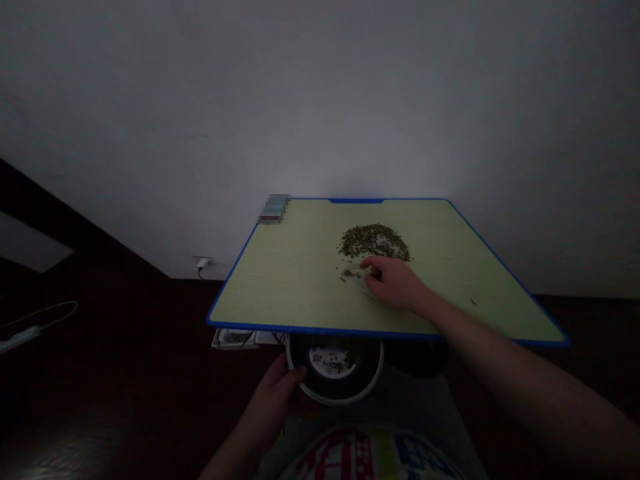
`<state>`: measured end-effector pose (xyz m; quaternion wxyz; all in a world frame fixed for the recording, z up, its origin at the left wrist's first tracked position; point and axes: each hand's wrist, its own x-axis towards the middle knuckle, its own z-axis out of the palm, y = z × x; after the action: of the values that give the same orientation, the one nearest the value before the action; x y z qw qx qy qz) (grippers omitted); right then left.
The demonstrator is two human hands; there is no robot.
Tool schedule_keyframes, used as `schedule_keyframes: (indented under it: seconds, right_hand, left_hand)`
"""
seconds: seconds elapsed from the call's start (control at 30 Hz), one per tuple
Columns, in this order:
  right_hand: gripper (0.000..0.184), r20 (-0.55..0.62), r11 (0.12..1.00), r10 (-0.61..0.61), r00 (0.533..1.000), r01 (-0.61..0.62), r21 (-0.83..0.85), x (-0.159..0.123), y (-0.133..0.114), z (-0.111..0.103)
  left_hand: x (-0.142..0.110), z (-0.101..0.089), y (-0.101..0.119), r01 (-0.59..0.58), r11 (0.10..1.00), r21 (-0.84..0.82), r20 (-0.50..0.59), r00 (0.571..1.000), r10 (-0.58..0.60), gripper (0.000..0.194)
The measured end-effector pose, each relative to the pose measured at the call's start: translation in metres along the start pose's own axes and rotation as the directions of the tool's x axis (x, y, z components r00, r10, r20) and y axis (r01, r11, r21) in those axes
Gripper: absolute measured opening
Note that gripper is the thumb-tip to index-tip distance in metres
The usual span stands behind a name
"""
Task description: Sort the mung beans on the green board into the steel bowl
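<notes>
A heap of small dark green beans (pixel 374 241) lies on a pale green tabletop with a blue rim (pixel 280 328). My right hand (pixel 393 281) rests on the table just in front of the heap, fingers curled and pressed to the surface beside a few loose beans (pixel 347 273). Whether anything is between its fingertips I cannot see. Below the table's near edge, my left hand (pixel 273 399) grips the rim of a round metal bowl (pixel 335 370). The bowl holds some beans at its bottom and is partly hidden under the table edge.
A plain white wall stands behind the table. A blurred small box (pixel 274 208) sits at the table's far left corner. A wall socket with a plug (pixel 203 263) and a white power strip (pixel 235 338) are low on the left. Patterned cloth (pixel 365 457) covers my lap. The floor is dark.
</notes>
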<state>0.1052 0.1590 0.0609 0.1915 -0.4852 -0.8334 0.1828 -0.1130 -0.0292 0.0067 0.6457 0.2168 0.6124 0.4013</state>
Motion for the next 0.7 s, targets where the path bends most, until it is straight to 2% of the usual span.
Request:
schedule_keyframes:
  seconds: [0.2, 0.37, 0.7]
  right_hand:
    - [0.032, 0.053, 0.999, -0.047, 0.997, 0.048, -0.026, 0.011, -0.009, 0.0]
    - [0.035, 0.121, 0.99, -0.136, 0.983, 0.139, -0.018, 0.016, -0.017, 0.004]
    - [0.037, 0.288, 0.976, -0.209, 0.934, 0.181, 0.124, -0.013, -0.032, 0.007]
  left_hand:
    - [0.0, 0.0, 0.0, 0.007, 1.0, -0.018, -0.023, 1.0, -0.008, 0.043]
    - [0.0, 0.001, 0.001, -0.005, 1.0, -0.018, -0.043, 0.999, 0.004, 0.048]
    - [0.003, -0.002, -0.001, -0.009, 1.0, -0.005, -0.033, 0.999, 0.009, 0.046]
